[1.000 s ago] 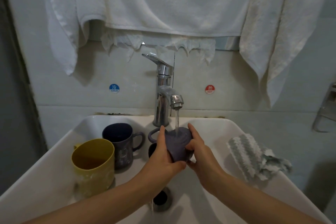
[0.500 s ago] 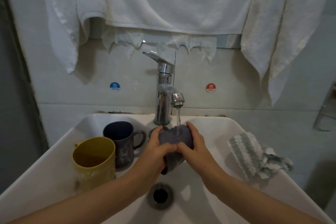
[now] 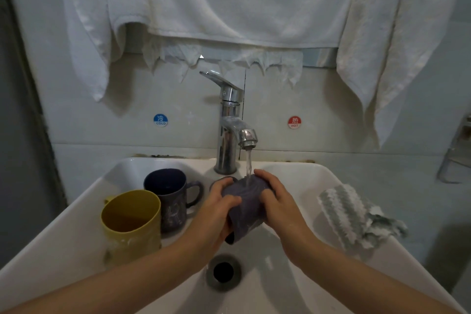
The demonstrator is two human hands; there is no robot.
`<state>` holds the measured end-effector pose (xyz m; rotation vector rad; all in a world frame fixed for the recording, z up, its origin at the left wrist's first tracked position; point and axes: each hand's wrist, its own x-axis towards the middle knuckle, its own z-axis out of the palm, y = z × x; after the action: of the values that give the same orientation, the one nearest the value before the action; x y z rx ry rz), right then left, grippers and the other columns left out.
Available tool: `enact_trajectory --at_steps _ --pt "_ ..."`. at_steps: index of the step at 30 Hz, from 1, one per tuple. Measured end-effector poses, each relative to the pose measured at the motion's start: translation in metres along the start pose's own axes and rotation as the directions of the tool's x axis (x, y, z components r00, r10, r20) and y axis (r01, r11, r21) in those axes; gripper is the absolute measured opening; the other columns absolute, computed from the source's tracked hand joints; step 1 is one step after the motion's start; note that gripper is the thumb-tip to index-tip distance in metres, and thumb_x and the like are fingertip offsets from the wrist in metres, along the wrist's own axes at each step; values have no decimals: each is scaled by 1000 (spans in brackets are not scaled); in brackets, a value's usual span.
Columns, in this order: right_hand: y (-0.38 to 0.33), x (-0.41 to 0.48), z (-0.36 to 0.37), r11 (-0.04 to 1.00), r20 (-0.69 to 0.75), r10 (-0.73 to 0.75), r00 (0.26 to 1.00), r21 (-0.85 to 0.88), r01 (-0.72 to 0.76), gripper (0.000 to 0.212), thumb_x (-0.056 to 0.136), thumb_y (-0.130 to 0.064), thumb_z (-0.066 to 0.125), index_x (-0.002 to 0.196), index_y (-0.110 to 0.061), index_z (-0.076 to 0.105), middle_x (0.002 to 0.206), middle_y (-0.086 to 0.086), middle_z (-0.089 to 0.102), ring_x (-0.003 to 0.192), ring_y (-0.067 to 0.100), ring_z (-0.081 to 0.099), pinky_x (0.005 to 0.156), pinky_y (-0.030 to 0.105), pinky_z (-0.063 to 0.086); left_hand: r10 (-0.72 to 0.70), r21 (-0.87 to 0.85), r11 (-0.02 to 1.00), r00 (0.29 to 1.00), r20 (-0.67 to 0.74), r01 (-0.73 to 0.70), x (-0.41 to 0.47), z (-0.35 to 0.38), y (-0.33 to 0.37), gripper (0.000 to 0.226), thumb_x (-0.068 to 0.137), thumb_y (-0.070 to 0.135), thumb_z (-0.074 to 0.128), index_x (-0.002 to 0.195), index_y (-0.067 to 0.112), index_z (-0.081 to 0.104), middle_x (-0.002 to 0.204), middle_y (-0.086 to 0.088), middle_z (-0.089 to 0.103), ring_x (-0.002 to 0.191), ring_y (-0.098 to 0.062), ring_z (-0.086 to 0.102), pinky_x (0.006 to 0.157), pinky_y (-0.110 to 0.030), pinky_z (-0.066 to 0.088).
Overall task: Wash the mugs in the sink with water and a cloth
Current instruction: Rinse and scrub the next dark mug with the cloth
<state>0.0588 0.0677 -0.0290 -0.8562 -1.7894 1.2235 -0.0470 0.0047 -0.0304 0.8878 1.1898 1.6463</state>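
— Fingers [image 3: 224, 183] first: clenched, released, or grasping?

— Grasping. On the left hand [image 3: 212, 214], curled round the left side of one grey-purple mug [image 3: 246, 202]; on the right hand [image 3: 279, 205], curled round its right side. Held lying on its side between both hands, over the basin of the sink [image 3: 300, 178], with the dark mouth low, near the left palm.

— And directly above the fingers?

— One chrome faucet [image 3: 229, 120], behind and above. From it, one thin stream of water [image 3: 248, 163], falling between the fingertips of both hands onto the held mug.

— Counting the mugs, please.

— Three in all. Apart from the held one, two standing upright in the sink, left of the left fingers: one dark blue mug [image 3: 169, 199] near them, with the handle pointing toward them, and one yellow mug [image 3: 131, 222] farther left and nearer to the camera. Overlapping in the view; touching or not, cannot tell.

— To the right of the right fingers?

— One cloth [image 3: 354, 219], striped grey and white, lying crumpled on the right rim of the sink, well apart from the hand.

— Below the fingers?

— One round drain [image 3: 223, 272], under the wrists.

— On the wall?

— Two round stickers: one blue COLD sticker [image 3: 160, 120] up and left of the fingers, one red HOT sticker [image 3: 294, 122] up and right. Higher, white towels [image 3: 229, 0] hanging, seemingly three, with the tops cut by the frame edge.
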Motion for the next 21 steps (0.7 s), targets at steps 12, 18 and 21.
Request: enact_trajectory --at_steps 12,18,21 --pt "3 8 -9 976 149 -193 970 -73 205 64 85 -31 62 138 -41 27 136 -9 43 121 7 47 97 19 46 51 50 997 999 -18 -50 0 -15 15 59 74 6 68 126 16 44 121 -7 56 100 -21 62 72 -24 57" --pt "-7 11 -23 993 146 -113 983 -16 117 26 99 -33 35 120 -48 40 116 -19 51 94 0 54 63 10 50 -1 79 997 998 67 -4 -2 -17 19 70 71 -12 66 130 15 40 121 -9 54 103 -25 60 74 -29 57" --pt "-8 10 -22 999 162 -45 986 10 44 30 99 -39 30 126 -50 34 121 -18 46 94 -3 51 68 16 52 -7 75 997 998 62 2 -1 -16 23 71 70 -13 65 129 19 41 127 -13 50 107 -31 58 77 -34 54"
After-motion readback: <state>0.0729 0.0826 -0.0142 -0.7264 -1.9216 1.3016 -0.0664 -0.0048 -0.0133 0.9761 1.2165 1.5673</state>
